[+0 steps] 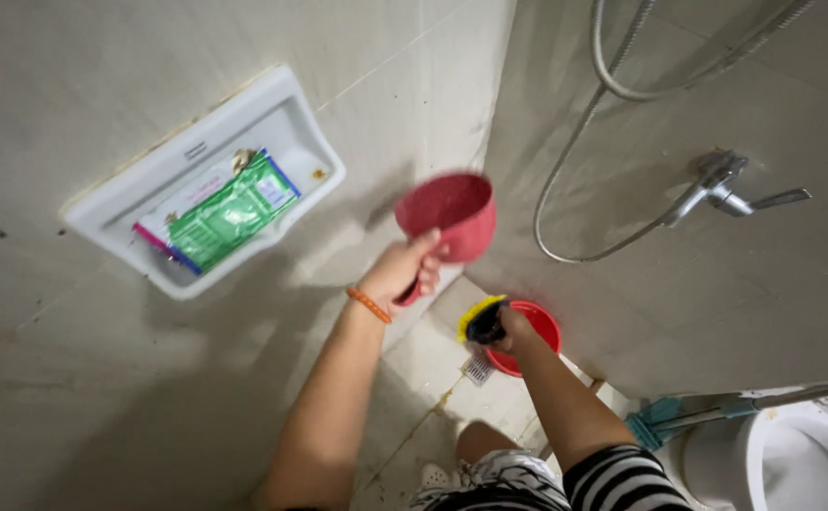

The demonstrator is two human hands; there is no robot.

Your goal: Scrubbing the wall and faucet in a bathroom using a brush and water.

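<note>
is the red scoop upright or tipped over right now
Tipped. The red scoop lies on its side in the left hand, its open mouth facing the tiled wall. Motion blur hides whether any water is in it.

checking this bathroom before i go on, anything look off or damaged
The white wall-mounted soap dish has brownish stains along its upper edge and a rusty spot inside, beside green and pink sachets. The tile wall carries small dark specks. Nothing looks spilled or broken.
</note>
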